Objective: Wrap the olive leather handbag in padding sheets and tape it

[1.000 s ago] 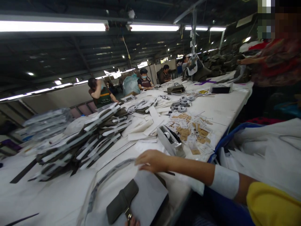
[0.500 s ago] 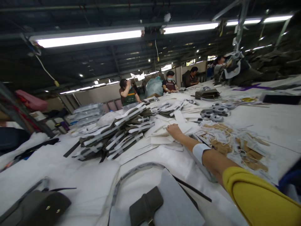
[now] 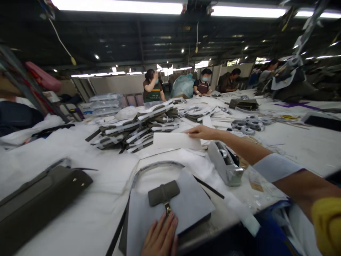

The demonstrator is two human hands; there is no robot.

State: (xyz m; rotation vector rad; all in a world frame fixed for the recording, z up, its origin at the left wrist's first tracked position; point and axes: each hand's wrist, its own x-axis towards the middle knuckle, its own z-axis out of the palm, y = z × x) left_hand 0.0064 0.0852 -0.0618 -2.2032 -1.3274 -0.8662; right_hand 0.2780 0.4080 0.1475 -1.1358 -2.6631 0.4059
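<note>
White sheet pinched by right fingers, left fingers slightly spread, resting on paper-covered bag

You could reach across the white-covered table between the olive-grey bags. Rightward, a boxy grey tape dispenser obstructs.

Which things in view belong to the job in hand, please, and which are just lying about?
Apparently in use:
clasped bag, under the left hand
loose white sheet, held by the right hand

Seemingly just lying about:
second bag, at left
tape dispenser, untouched
pile of dark pieces
</note>
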